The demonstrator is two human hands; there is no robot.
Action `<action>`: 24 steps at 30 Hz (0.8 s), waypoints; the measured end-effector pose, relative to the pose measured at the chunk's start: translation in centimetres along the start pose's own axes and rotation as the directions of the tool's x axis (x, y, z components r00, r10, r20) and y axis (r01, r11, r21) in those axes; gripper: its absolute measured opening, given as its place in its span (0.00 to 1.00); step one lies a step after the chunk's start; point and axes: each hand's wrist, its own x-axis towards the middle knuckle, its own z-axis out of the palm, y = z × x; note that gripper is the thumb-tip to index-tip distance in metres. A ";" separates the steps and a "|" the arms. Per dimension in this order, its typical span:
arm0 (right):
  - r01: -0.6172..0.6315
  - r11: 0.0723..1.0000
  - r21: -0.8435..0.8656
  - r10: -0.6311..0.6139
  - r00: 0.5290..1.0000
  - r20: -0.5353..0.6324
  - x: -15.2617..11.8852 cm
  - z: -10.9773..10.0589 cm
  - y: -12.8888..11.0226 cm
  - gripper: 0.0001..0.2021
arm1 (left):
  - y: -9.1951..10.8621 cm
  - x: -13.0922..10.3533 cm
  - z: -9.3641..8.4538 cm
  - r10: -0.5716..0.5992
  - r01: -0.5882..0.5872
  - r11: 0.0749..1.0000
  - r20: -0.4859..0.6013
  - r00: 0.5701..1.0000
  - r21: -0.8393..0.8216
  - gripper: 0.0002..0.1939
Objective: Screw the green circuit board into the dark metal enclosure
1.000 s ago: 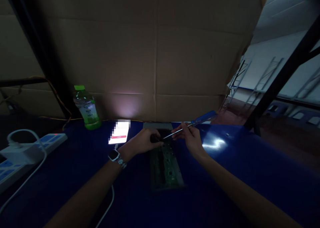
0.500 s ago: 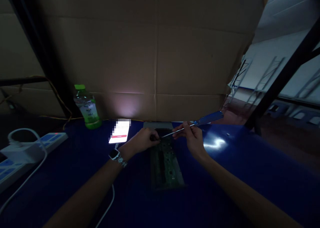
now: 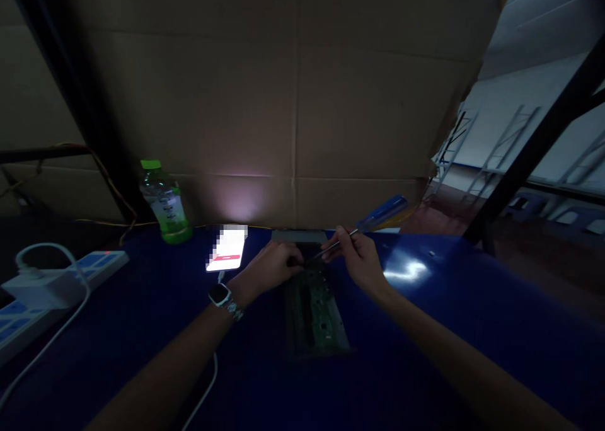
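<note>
A green circuit board (image 3: 324, 314) lies lengthwise on the blue tabletop, dim in the low light. My right hand (image 3: 357, 254) is closed round the shaft of a screwdriver (image 3: 382, 212) with a clear blue handle. The handle points up and to the right, and the tip reaches down to the board's far end. My left hand (image 3: 278, 262), with a watch (image 3: 220, 294) on the wrist, is at the far left corner of the board. Its fingers are curled together near the tip; whatever they pinch is too dark to make out.
A lit phone (image 3: 227, 248) on a white cable lies left of my left hand. Behind it stand a green-capped bottle (image 3: 166, 204) and a cardboard wall (image 3: 293, 103). A power strip (image 3: 99, 264) with a white plug is at far left. A grey object (image 3: 299, 236) sits beyond the board.
The screwdriver's handle has shifted left and tilted more steeply, and my right hand has moved slightly left with it. My left hand stays at the board's far end.
</note>
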 end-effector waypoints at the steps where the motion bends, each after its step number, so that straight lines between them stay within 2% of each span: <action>1: -0.002 1.000 -0.010 0.002 1.000 0.023 0.2 0.0 -0.2 0.21 | 0.3 0.0 0.0 -0.004 0.004 1.000 -0.005 1.000 0.005 0.07; 6: 0.027 0.994 -0.109 -0.015 0.995 0.102 1.6 0.0 -1.2 0.22 | 1.3 0.2 0.3 -0.080 0.079 0.996 -0.018 0.997 -0.047 0.05; 9: 0.052 0.980 -0.190 -0.028 0.991 0.131 2.6 0.0 -1.8 0.23 | 1.2 0.5 0.6 -0.104 0.100 0.986 -0.024 0.994 -0.135 0.09; 12: 0.064 0.956 -0.286 -0.022 0.988 0.150 3.8 -0.1 -2.2 0.24 | 0.7 1.3 0.4 0.019 -0.021 0.990 -0.019 1.000 -0.142 0.16; 14: 0.053 0.951 -0.305 -0.004 0.987 0.159 4.6 -0.1 -2.4 0.24 | 0.4 2.1 0.2 0.107 -0.108 0.990 -0.011 0.994 -0.091 0.17; 16: 0.033 0.951 -0.306 0.017 0.987 0.158 5.4 0.0 -2.5 0.23 | 0.3 2.8 0.1 0.137 -0.136 0.990 0.017 0.990 -0.043 0.16; 20: 0.023 0.934 -0.357 0.036 0.987 0.157 6.2 0.1 -1.8 0.22 | 0.5 3.7 0.7 0.050 -0.055 0.997 0.098 0.994 0.048 0.11; 24: 0.048 0.932 -0.360 0.024 0.981 0.193 5.7 0.2 -0.7 0.21 | 1.2 3.1 1.0 -0.041 0.039 0.993 0.016 0.999 0.112 0.08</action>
